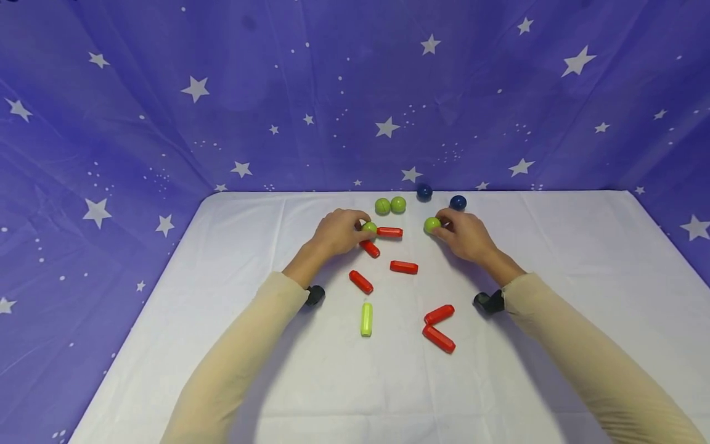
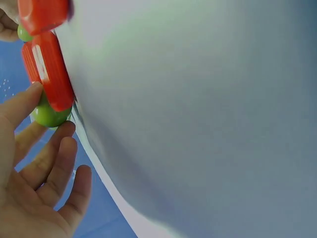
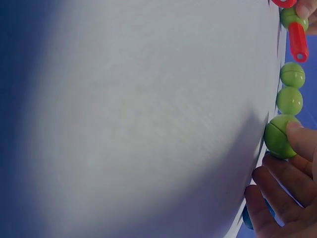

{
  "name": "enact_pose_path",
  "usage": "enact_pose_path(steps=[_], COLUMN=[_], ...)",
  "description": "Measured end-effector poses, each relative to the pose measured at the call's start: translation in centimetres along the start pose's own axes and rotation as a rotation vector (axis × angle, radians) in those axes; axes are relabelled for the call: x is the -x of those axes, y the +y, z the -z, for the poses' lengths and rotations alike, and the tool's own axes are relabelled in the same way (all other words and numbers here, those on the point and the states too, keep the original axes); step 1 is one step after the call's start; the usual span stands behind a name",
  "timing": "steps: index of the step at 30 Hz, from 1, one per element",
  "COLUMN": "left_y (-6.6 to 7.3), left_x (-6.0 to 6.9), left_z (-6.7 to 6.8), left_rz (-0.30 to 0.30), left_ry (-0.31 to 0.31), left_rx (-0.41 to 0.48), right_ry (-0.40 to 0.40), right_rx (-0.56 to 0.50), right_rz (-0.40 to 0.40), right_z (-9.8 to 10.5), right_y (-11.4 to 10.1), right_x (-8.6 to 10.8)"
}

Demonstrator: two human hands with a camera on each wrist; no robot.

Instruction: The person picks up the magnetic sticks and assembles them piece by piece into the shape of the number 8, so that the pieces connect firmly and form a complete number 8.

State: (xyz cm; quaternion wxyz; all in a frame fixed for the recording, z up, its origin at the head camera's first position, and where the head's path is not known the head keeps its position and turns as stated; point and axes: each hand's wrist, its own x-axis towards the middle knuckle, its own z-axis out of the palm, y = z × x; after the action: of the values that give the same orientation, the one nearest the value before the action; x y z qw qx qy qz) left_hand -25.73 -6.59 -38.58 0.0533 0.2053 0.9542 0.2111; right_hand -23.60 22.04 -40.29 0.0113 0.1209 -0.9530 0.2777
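Note:
My left hand (image 1: pixel 339 233) pinches a green ball (image 1: pixel 369 228) between thumb and fingers, at the upper middle of the table. One red rod (image 1: pixel 390 232) meets this ball on its right; another red rod (image 1: pixel 370 248) lies just below. In the left wrist view a red rod (image 2: pixel 53 74) covers part of the green ball (image 2: pixel 49 115). Over to the right, my right hand (image 1: pixel 467 237) pinches another green ball (image 1: pixel 432 226), also seen against the thumb in the right wrist view. No rod shows on that ball (image 3: pixel 280 138).
Two green balls (image 1: pixel 391 205) sit side by side near the table's back edge. Two dark blue balls, one left (image 1: pixel 424 192) and one right (image 1: pixel 458 203), are beyond my right hand. Several red rods (image 1: pixel 403 267) and a yellow-green rod (image 1: pixel 367 319) lie nearer on the white cloth (image 1: pixel 310 382).

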Motion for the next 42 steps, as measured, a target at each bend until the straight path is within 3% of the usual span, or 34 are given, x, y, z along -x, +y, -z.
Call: enact_pose_path(steps=[8,18,32,42], left_y=[-1.1,-1.8,-1.8,-1.7], left_x=[0.8,0.9,1.2,1.2], left_z=[0.2,0.0,0.2,0.2], left_rz=[0.037,0.049,0.054,0.038], left_ry=[0.0,0.007,0.011,0.008], left_rx=[0.085,0.199,0.212,0.19], right_ry=[0.0,0.012,0.005,-0.057], right_rx=[-0.023,-0.027,-0.192,-0.196], right_rz=[0.008,0.014,0.088,0.099], right_z=[-0.1,0.0,-0.5,-1.4], right_y=[0.4,0.5,-2.2,-3.3], right_x=[0.3,0.6,0.0,-0.3])
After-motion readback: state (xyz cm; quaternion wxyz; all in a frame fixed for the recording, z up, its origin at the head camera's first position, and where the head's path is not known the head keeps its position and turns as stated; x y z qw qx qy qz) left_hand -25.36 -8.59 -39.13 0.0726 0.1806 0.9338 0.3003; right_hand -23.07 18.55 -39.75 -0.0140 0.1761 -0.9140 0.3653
